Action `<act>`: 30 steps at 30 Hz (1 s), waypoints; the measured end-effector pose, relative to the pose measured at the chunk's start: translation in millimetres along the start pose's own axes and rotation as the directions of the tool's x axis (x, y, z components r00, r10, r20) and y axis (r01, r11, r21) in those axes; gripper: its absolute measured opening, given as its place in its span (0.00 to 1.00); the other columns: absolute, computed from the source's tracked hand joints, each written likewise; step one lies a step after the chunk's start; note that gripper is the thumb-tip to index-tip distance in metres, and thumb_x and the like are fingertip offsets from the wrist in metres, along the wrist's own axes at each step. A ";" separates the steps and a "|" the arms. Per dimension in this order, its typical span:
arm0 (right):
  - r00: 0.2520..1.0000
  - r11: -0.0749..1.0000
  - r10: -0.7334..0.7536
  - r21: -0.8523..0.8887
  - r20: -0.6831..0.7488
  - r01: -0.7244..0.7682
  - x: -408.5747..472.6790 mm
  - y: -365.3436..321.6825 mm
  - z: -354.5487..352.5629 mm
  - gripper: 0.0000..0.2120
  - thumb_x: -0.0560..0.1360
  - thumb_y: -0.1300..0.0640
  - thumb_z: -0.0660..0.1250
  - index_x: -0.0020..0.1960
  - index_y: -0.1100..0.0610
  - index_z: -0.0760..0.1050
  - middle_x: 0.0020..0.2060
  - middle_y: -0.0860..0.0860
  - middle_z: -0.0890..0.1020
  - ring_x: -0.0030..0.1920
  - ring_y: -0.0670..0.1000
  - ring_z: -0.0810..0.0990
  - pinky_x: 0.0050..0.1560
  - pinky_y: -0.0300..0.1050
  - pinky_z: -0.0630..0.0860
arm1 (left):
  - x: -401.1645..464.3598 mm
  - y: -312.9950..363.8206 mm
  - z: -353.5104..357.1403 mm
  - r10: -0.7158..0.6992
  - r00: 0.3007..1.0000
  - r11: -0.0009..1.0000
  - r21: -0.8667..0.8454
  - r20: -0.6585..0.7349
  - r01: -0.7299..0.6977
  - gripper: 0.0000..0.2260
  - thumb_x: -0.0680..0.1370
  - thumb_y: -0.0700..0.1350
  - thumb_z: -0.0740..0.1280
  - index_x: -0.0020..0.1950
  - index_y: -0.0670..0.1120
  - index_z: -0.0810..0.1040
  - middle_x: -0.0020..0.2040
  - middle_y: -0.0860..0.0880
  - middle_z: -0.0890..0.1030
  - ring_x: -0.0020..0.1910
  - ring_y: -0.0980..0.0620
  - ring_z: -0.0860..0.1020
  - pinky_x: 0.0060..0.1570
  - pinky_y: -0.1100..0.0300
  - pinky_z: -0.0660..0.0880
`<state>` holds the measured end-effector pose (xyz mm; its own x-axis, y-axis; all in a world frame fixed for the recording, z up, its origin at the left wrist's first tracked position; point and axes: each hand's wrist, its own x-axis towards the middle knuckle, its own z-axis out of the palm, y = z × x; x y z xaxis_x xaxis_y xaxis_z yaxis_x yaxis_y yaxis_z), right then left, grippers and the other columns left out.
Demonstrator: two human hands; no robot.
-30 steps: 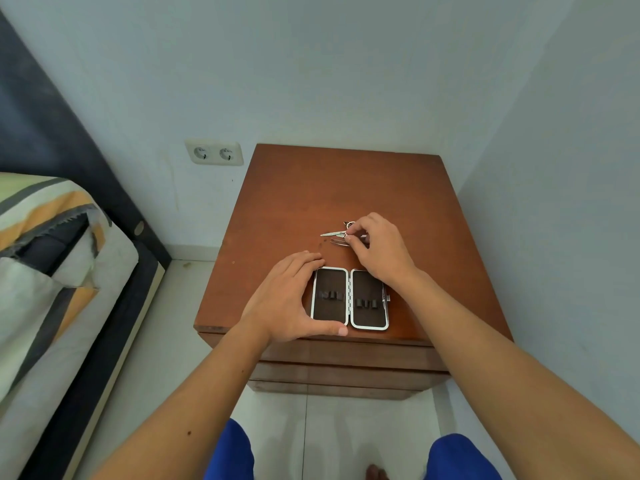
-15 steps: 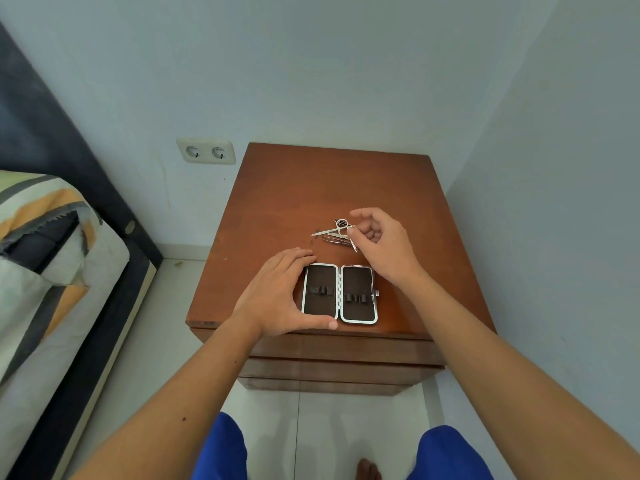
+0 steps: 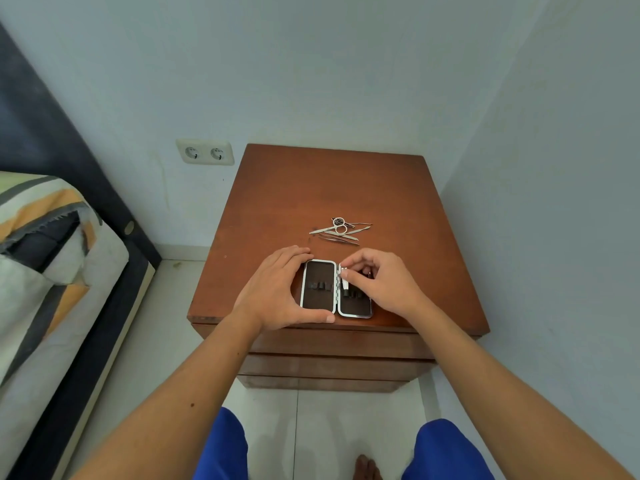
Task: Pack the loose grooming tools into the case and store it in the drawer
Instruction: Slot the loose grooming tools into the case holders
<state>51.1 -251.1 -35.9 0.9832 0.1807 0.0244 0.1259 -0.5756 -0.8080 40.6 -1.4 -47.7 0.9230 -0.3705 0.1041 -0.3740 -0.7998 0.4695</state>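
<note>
An open grooming case [image 3: 318, 289] with a silver rim and dark lining lies flat near the front edge of the wooden nightstand [image 3: 311, 188]. My left hand [image 3: 277, 292] holds the case's left half, fingers along its far edge and thumb along its near edge. My right hand [image 3: 377, 282] pinches a small silver tool [image 3: 344, 277] over the right half, next to the hinge. Several loose metal tools [image 3: 341, 231], among them small scissors, lie in a heap just beyond the case.
Closed drawer fronts [image 3: 332, 362] show below the nightstand top. Walls stand close behind and to the right. A bed with a striped pillow [image 3: 45, 237] is at the left, and a double socket [image 3: 205, 152] is on the back wall. My knees and a foot are below.
My right hand left the heap of tools with one silver tool and came back over the case's right half. The left hand stayed on the case.
</note>
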 end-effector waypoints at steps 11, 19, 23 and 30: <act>0.992 0.965 -0.108 -0.233 0.069 0.121 -22.1 7.4 -7.2 0.17 0.71 0.44 0.79 0.58 0.44 0.84 0.50 0.40 0.79 0.53 0.40 0.72 0.52 0.33 0.66 | -1.3 3.0 -1.1 -0.039 0.999 0.999 -0.002 0.017 0.039 0.58 0.60 0.83 0.70 0.81 0.52 0.66 0.81 0.56 0.65 0.81 0.55 0.59 0.81 0.52 0.57; 0.984 0.960 -0.165 -0.219 0.064 0.175 -24.3 12.4 -3.9 0.18 0.70 0.46 0.81 0.58 0.46 0.84 0.50 0.41 0.80 0.53 0.46 0.74 0.53 0.31 0.66 | -1.8 3.5 -0.6 -0.051 0.999 0.999 -0.013 0.008 0.051 0.57 0.59 0.82 0.71 0.81 0.52 0.67 0.81 0.56 0.66 0.81 0.55 0.59 0.79 0.56 0.54; 0.992 0.987 -0.127 -0.102 -0.007 0.126 -16.1 11.7 -6.9 0.13 0.72 0.51 0.80 0.56 0.47 0.86 0.46 0.44 0.82 0.45 0.45 0.76 0.47 0.34 0.71 | -2.6 5.2 -2.1 -0.058 0.998 0.998 -0.026 0.012 0.058 0.57 0.60 0.81 0.73 0.81 0.52 0.67 0.82 0.56 0.65 0.81 0.55 0.59 0.79 0.57 0.53; 0.983 0.992 -0.055 -0.118 -0.178 0.034 42.4 -1.8 -10.0 0.04 0.76 0.57 0.76 0.51 0.50 0.87 0.41 0.43 0.83 0.39 0.42 0.78 0.42 0.28 0.70 | -3.2 5.4 -2.7 -0.066 0.997 0.997 -0.040 0.028 0.067 0.58 0.60 0.83 0.71 0.81 0.52 0.66 0.82 0.55 0.64 0.82 0.55 0.58 0.82 0.51 0.56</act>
<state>93.9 -250.5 -27.6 0.9826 0.0676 0.1732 0.1743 -0.6588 -0.7318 35.9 -3.3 -43.2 0.9429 -0.3297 0.0483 -0.3071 -0.8035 0.5100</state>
